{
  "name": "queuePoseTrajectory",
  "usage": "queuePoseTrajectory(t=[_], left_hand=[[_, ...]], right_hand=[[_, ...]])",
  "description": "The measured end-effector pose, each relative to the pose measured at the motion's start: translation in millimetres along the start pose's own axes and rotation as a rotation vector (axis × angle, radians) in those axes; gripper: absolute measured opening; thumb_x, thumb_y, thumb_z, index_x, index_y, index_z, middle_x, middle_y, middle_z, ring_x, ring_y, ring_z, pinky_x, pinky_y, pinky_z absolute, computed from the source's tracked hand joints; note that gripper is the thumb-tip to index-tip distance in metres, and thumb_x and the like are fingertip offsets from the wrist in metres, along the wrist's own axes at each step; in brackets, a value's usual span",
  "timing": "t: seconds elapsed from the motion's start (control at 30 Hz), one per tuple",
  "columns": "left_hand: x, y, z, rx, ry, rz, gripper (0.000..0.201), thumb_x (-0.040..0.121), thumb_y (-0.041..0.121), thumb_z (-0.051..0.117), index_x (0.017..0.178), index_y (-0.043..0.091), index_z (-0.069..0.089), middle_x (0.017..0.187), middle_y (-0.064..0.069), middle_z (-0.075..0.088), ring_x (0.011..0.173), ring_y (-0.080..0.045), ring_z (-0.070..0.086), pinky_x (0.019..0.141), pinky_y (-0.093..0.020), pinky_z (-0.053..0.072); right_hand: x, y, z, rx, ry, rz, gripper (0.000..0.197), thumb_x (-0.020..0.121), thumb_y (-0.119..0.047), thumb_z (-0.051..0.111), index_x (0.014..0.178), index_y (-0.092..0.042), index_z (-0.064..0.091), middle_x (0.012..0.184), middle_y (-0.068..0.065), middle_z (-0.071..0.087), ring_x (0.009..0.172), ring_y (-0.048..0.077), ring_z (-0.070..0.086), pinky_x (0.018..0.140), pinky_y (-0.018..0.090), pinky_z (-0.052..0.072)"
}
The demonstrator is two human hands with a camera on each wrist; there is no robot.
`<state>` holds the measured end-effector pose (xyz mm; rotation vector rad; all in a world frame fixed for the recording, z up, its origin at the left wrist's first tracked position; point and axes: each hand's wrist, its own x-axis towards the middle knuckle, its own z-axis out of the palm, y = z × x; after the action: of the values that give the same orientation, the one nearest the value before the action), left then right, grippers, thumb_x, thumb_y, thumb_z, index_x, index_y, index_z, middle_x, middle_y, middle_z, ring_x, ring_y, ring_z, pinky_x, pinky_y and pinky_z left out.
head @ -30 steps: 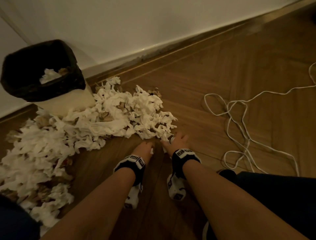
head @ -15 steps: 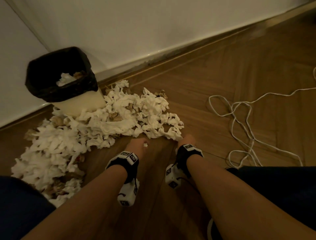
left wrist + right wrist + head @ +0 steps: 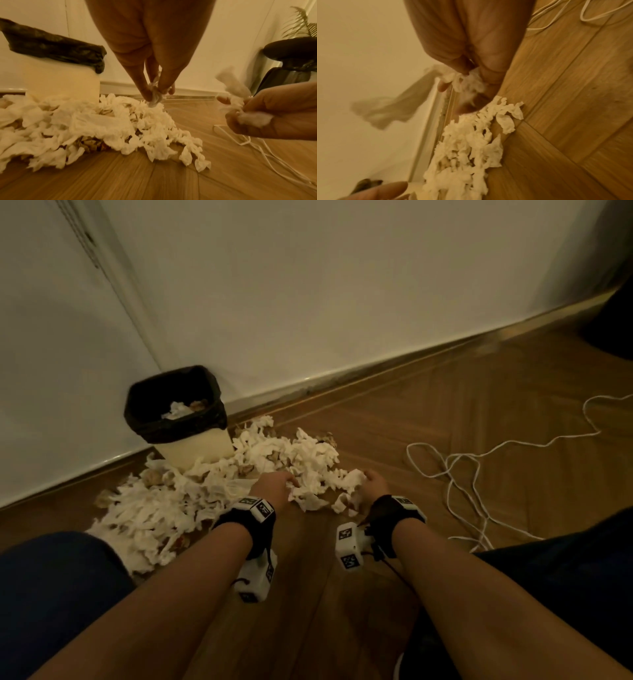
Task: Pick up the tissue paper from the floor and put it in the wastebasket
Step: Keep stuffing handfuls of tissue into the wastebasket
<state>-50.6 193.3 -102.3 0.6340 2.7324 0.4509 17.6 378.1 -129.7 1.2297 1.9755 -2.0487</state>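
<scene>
Floor (image 3: 445,440) of herringbone wood fills the head view, running to a white wall (image 3: 308,285) and its baseboard; only the left wrist view shows a dark pot with a fern-like plant (image 3: 291,54) at the far right. The wastebasket (image 3: 195,446), cream with a black liner folded over its rim, stands in the far left corner and holds a few crumpled pieces. The tissue paper (image 3: 212,491) lies in a broad white heap on the floor, touching the basket's base and spreading near and left, torn into twisted shreds with some brownish bits among them. A white cord (image 3: 462,474) loops loosely on the floor to the right, apart from the heap. The left hand (image 3: 275,486) sits at the heap's near edge; the left wrist view shows its thumb and fingers (image 3: 164,83) pinching a small wad still joined to the pile. The right hand (image 3: 375,487) is at the heap's right end; both wrist views show it clutching a bunch of tissue in curled fingers (image 3: 488,75), blurred.
</scene>
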Motion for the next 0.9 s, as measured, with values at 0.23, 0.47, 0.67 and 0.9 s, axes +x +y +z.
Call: queuePoseTrajectory(t=[0.23,0.47,0.67,0.9], left_hand=[[-14.0,-2.1,-37.8,-0.044,0.145,0.021,0.027,0.094,0.006,0.046,0.110,0.017,0.065,0.130,-0.010,0.056,0.114,-0.027,0.055,0.089,-0.031,0.044],[-23.3,-28.0,-90.8,-0.282,0.356,-0.150,0.024,0.090,0.001,0.049,0.097,0.014,0.067,0.124,-0.011,0.060,0.111,-0.027,0.056,0.082,-0.025,0.044],[-19.3,-51.1,-150.3,-0.471,0.442,-0.220,0.029,0.089,-0.005,0.048,0.110,0.008,0.061,0.124,-0.014,0.058,0.113,-0.029,0.055,0.094,-0.032,0.044],[1.8,-91.9,-202.1,-0.668,0.470,-0.286,0.039,0.101,0.016,0.029,0.127,0.001,0.054,0.134,-0.018,0.052,0.123,-0.032,0.047,0.106,-0.037,0.036]], right_hand=[[-18.8,-35.1,19.4,0.455,-0.091,0.121,0.029,0.094,-0.032,0.037,0.068,-0.020,0.041,0.061,-0.002,0.043,0.056,0.014,0.036,0.042,0.024,0.036],[-35.6,-85.6,67.8,0.446,-0.072,-0.020,0.028,0.097,-0.034,0.045,0.080,-0.012,0.048,0.065,0.004,0.036,0.049,0.015,0.034,0.040,0.021,0.032],[-52.5,-128.6,95.9,0.419,-0.217,-0.073,0.023,0.100,-0.010,0.041,0.094,0.002,0.059,0.089,0.020,0.054,0.056,0.024,0.055,0.037,0.020,0.047],[-44.2,-168.6,134.6,0.153,-0.233,-0.146,0.022,0.099,-0.012,0.042,0.110,-0.007,0.060,0.062,0.007,0.046,0.046,0.016,0.036,0.034,0.014,0.031]])
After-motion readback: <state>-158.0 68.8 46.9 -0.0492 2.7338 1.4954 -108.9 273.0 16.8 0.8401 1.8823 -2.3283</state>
